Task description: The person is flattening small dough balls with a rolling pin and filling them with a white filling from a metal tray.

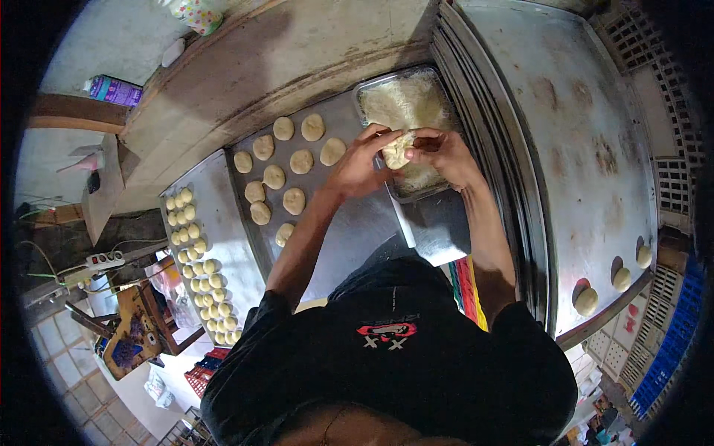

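A pale piece of dough (396,151) is gripped between my two hands. My left hand (365,159) holds its left side, and my right hand (443,155) pinches the right side with thumb and fingers. Beneath them lies a rectangular metal tray (403,197) with a pale, shredded-looking filling (411,103), partly hidden by my hands. Left of my left hand, several flattened dough rounds (302,161) rest on a metal sheet (357,223). A white flat strip (404,224), perhaps a scraper or handle, sticks out below the tray.
Further left, a baking sheet (231,223) carries rows of small dough balls (207,283). Stacked metal trays (491,122) stand on edge-like layers at right; the top sheet (580,206) bears several dough balls (586,301). A power strip (105,260) and purple carton (115,91) are at far left.
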A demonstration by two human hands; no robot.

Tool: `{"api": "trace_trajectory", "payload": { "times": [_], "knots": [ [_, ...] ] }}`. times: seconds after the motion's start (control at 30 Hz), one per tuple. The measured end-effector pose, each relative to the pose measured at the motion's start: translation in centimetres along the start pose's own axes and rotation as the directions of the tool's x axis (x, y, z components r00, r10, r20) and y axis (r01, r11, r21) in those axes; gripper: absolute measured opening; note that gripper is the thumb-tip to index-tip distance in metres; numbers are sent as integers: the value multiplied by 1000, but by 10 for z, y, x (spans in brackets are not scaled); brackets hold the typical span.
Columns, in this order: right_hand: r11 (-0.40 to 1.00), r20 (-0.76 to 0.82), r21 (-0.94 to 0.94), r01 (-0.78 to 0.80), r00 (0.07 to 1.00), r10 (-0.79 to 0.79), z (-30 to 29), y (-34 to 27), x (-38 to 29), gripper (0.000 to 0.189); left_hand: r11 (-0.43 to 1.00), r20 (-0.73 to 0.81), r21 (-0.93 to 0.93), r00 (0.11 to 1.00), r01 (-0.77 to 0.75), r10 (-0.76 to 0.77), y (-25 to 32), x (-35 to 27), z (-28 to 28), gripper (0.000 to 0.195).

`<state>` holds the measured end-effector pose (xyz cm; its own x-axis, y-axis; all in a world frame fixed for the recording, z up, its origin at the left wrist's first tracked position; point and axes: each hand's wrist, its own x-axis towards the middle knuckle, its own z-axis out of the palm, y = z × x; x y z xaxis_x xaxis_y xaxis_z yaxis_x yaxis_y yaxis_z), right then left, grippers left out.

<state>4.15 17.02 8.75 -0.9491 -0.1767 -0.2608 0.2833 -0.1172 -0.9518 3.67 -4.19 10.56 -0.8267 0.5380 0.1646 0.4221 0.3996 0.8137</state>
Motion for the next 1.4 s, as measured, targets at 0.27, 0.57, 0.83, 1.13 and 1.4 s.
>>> {"api": "trace_trajectory", "payload": {
  "times": [0.27, 0.57, 0.83, 1.13, 1.4],
  "knots": [
    [867, 96, -343, 360, 932, -349, 17, -23, -21, 21, 912, -113, -398, 982, 95, -151, -15, -14, 6, 20],
    [746, 76, -576, 334, 931, -357, 29, -37, -33, 22, 974, -305, -226, 948, 25, -95, 13, -17, -1, 27],
    [727, 136, -520, 448, 884, -448, 37, -38, -45, 24, 969, -378, -246, 917, 32, -126, 15, -28, 4, 20],
    [815, 41, -391, 427, 893, -449, 49, -33, -58, 13, 949, -462, -313, 867, 37, -186, 47, -52, 37, 37],
    [591, 112, -578, 562, 773, -625, 61, -36, -88, 30, 954, -590, -278, 804, -115, -74, 67, -66, 38, 41]
  ]
}}
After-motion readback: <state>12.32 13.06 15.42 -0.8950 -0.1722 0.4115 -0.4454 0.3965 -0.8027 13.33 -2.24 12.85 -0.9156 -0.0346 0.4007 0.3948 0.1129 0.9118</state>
